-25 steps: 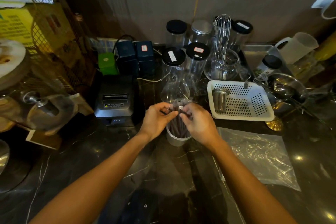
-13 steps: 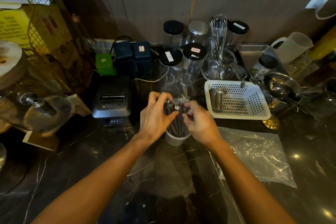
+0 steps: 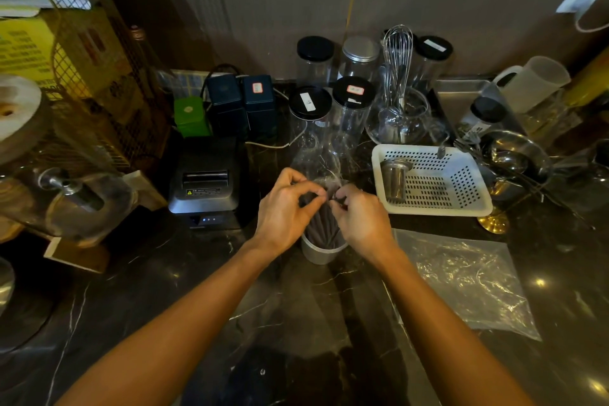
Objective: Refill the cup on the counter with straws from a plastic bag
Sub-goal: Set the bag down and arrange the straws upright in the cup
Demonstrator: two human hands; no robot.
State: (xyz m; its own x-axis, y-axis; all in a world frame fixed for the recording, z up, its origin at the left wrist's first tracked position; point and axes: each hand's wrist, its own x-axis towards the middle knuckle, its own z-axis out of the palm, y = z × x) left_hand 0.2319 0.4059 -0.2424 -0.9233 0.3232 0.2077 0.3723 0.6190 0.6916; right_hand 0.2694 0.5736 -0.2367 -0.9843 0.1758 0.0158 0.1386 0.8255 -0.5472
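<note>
Both hands, left hand (image 3: 283, 208) and right hand (image 3: 362, 221), pinch the clear wrap around dark straws (image 3: 323, 227) standing in the metal cup (image 3: 318, 252) on the counter (image 3: 197, 273). Jar labels are unreadable. An empty plastic bag (image 3: 461, 277) lies just right; a receipt printer (image 3: 206, 189) stands left.

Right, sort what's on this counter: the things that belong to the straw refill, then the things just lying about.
Belongs to the job:
- cup on the counter
- dark straws standing in it
- thin clear wrap at the straw tops, pinched by the left hand and right hand
- plastic bag lying flat to the right

Lying about:
- white basket
- whisk
- receipt printer
- lidded jars
</note>
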